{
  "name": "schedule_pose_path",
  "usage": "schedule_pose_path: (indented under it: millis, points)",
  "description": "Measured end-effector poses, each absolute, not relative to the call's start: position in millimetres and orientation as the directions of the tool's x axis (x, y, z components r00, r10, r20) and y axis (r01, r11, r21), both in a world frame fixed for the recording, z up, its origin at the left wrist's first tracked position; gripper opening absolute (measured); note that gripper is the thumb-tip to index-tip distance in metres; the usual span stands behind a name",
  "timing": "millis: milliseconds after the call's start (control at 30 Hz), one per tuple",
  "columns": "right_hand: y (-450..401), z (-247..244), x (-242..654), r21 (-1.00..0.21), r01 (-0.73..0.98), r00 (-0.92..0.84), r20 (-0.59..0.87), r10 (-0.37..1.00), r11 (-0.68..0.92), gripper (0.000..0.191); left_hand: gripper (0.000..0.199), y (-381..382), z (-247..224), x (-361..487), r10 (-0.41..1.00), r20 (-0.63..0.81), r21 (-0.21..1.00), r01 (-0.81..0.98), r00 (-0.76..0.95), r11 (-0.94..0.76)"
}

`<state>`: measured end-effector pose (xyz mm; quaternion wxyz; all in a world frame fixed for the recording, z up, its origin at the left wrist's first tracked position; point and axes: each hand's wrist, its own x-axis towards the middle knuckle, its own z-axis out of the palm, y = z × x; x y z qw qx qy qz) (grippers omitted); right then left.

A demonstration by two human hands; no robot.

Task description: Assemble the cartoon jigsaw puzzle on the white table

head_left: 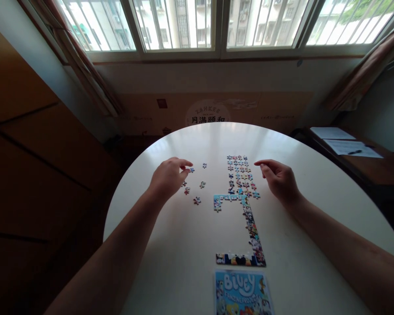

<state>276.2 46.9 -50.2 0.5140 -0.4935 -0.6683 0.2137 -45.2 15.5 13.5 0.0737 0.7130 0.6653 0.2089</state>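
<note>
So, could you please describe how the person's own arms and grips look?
The left grip and right grip are ordinary human hands, without gloves; no ring or watch is visible. The left forearm and right forearm are bare, narrowing toward the wrists. No sleeves or cables show.

A bare lane is running up the middle of the bench.
Scattered pieces and the left hand are bounding it leftward; the piece rows are blocking its right side, crowding the joined border. That border is fencing three sides of bare surface, opening leftward. The picture sheet is lying just nearer, and the right forearm is crossing the right side.
</note>
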Motion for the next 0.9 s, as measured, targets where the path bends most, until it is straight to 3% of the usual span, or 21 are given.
schedule_pose_path:
  millis: [300,667,900]
  points:
    - [44,-49,277,-0.757,0.47,-0.015,0.507,0.862,0.453,0.028,0.03,9,4,-33,0.944,0.057,0.268,0.906,0.324,-0.327]
    - [34,-43,270,-0.717,0.473,-0.08,0.544,0.836,0.512,0.027,0.027,12,-6,-25,0.931,0.021,0.194,0.912,0.365,-0.362]
    - [34,-40,271,-0.682,0.496,-0.112,0.563,0.819,0.537,0.026,0.025,14,-2,-26,0.94,-0.022,0.225,0.917,0.341,-0.328]
